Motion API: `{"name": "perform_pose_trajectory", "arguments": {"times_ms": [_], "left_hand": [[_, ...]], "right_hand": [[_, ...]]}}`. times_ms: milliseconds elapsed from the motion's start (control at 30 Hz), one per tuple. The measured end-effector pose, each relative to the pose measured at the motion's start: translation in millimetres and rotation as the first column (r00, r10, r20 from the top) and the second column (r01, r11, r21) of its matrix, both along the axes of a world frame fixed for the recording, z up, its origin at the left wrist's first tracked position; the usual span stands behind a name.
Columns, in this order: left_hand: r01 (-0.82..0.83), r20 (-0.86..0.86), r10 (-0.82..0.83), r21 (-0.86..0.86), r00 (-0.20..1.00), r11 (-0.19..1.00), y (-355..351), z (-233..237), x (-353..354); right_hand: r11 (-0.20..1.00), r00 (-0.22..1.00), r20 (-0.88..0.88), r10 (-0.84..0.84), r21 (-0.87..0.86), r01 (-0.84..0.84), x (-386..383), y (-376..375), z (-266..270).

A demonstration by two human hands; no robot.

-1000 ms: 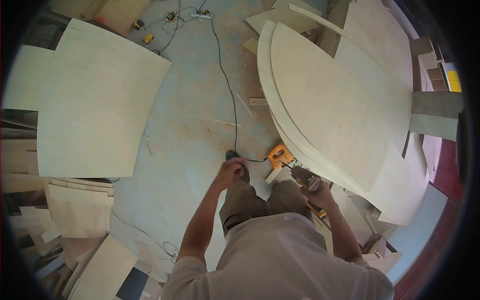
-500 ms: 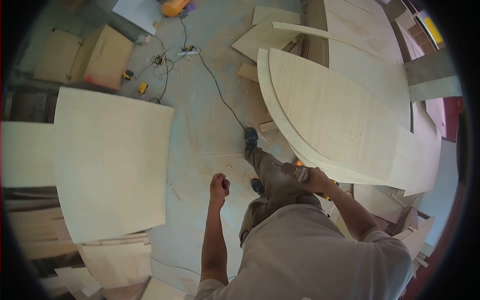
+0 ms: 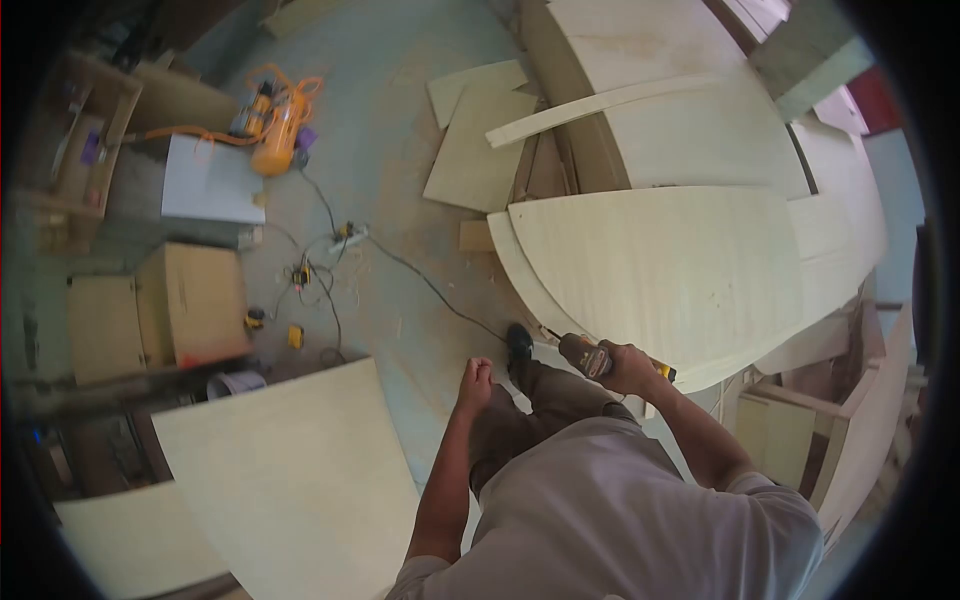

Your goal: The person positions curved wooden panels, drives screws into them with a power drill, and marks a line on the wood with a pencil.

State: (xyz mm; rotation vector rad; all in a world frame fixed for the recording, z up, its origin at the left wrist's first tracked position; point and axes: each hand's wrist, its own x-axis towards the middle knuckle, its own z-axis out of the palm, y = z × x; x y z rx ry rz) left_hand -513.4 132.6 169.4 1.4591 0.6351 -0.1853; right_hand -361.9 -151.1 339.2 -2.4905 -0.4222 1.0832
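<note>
My right hand [image 3: 629, 370] is wrapped round the grip of a dark cordless drill [image 3: 583, 354]. A thin bit sticks out at its front, pointing forward and left, and a bit of yellow shows behind the hand. Just beyond the drill lies the edge of a pale curved plywood panel [image 3: 660, 260] stacked on another sheet. My left hand [image 3: 477, 380] is closed, held in front of my body above the floor; whatever its fingers hold, if anything, is hidden.
A large plywood sheet [image 3: 290, 480] lies at lower left. Black cables [image 3: 430, 285] run across the floor to a power strip [image 3: 348, 236]. Farther off stand an orange air compressor [image 3: 283, 135] and a cardboard-coloured box [image 3: 205, 305]. Wooden frames [image 3: 800, 440] lean at right.
My view has swung, bringing the compressor fully into sight. My legs have stepped forward, and the drill is now close by the curved panel's edge. Both hands stay closed.
</note>
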Motion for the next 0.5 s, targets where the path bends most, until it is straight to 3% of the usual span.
{"name": "perform_pose_trajectory", "arguments": {"times_ms": [167,267,500], "left_hand": [[0.376,-0.05,-0.375,0.253,0.925,0.892,45.1,-3.6,76.6],[0.551,-0.138,-0.546,-0.002,0.826,0.834,62.9,10.3,123.8],[0.832,-0.155,-0.847,-0.163,0.509,0.53,115.7,30.1,217.8]], "right_hand": [[0.958,0.962,0.005,-0.274,-0.084,0.273,1.7,-5.8,-7.6],[0.902,0.918,-0.023,-0.396,-0.197,0.385,-9.7,-6.2,-15.4],[0.701,0.749,0.021,-0.662,-0.335,0.629,-59.2,55.7,-13.1]]}}
